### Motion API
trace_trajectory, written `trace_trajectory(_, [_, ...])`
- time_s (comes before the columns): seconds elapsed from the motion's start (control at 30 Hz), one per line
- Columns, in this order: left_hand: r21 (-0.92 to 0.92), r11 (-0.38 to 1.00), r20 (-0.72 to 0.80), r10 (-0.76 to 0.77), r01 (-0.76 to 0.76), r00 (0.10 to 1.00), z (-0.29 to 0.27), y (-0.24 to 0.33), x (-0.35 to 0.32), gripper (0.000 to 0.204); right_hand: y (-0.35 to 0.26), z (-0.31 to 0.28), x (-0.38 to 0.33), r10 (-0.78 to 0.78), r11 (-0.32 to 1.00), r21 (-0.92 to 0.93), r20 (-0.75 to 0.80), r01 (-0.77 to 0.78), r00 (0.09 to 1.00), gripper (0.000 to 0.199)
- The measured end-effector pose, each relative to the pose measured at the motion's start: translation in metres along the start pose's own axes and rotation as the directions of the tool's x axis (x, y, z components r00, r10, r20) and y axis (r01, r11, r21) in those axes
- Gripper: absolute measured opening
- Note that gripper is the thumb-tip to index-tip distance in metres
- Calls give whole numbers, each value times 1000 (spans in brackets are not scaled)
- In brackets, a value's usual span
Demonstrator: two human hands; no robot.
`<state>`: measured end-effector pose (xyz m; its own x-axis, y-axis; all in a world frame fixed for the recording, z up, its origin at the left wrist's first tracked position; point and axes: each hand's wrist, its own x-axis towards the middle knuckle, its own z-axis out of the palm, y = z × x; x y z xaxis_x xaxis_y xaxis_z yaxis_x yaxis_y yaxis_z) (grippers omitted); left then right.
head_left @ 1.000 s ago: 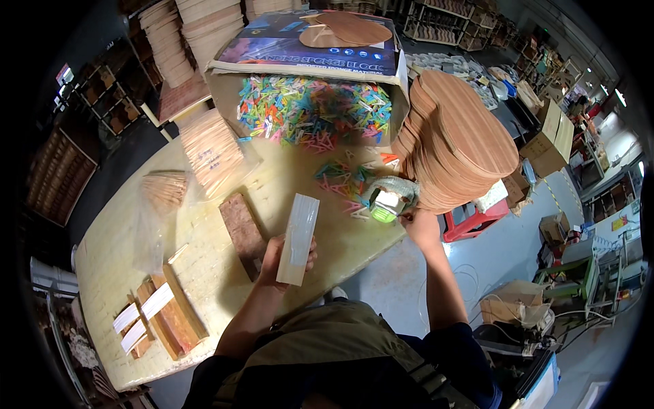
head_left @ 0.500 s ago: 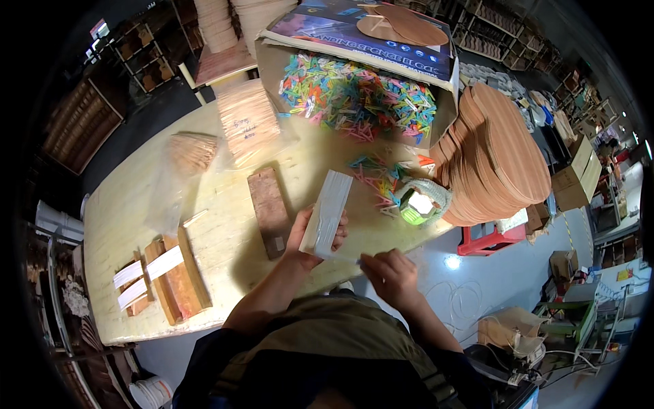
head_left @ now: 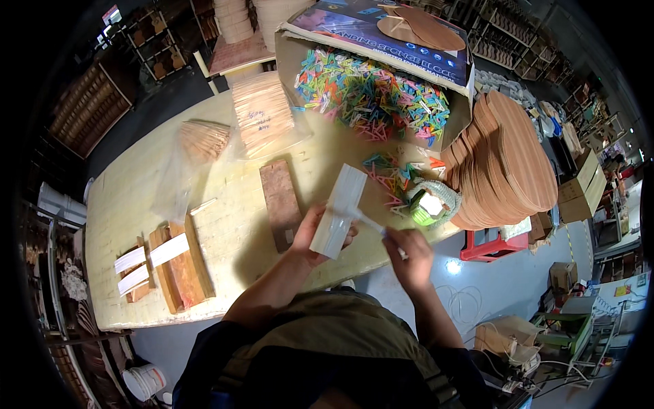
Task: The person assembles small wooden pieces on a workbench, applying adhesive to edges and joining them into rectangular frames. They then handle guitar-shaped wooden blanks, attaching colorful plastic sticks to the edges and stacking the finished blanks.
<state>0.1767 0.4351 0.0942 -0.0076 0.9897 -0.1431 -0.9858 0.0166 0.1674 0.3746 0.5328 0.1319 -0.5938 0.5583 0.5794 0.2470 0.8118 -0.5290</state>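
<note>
My left hand (head_left: 310,230) is wrapped around a long pale block (head_left: 329,230), held tilted above the table's near edge. Lengthwise lines on its upper face look like edges of stacked thin strips, with a whitish, wet-looking coat. In my right hand (head_left: 410,259) is a slim pale brush (head_left: 372,223), pinched by its handle. Its flat head rests against the middle of the block's face. A reddish-brown wooden block (head_left: 280,204) lies on the table left of my left hand. Beyond the brush stands a green-and-white container (head_left: 424,213) wrapped in cloth.
The pale table (head_left: 136,198) carries wooden holders (head_left: 184,273) with white strips, and a bagged bundle of wood strips (head_left: 262,116). A carton (head_left: 381,41) spills colourful small clips (head_left: 368,88). Stacked curved wooden plates (head_left: 504,163) stand at right, above a red stool (head_left: 487,247).
My right hand has moved away from me, bringing the brush from the block's near end to its middle. The left hand keeps its grip, and the whole view has shifted slightly.
</note>
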Motion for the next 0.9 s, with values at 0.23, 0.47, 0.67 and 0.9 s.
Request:
trace_trajectory(0.23, [-31, 999, 21, 39, -38, 999, -2, 10, 0, 56, -34, -2, -10, -287, 955, 122, 150, 271, 946, 21])
trace_trajectory(0.47, [-85, 996, 71, 27, -21, 997, -6, 7, -1, 51, -24, 11, -1, -239, 971, 27, 100, 238, 966, 25])
trace_trajectory(0.67, [7, 1000, 40, 25, -25, 999, -11, 6, -8, 52, -16, 11, 9, 2, 997, 74, 16, -3, 1000, 19])
trace_trajectory(0.9, [125, 984, -110, 144, -130, 983, 6, 4, -16, 52, -24, 12, 6, -257, 966, 49, 72, 254, 964, 22])
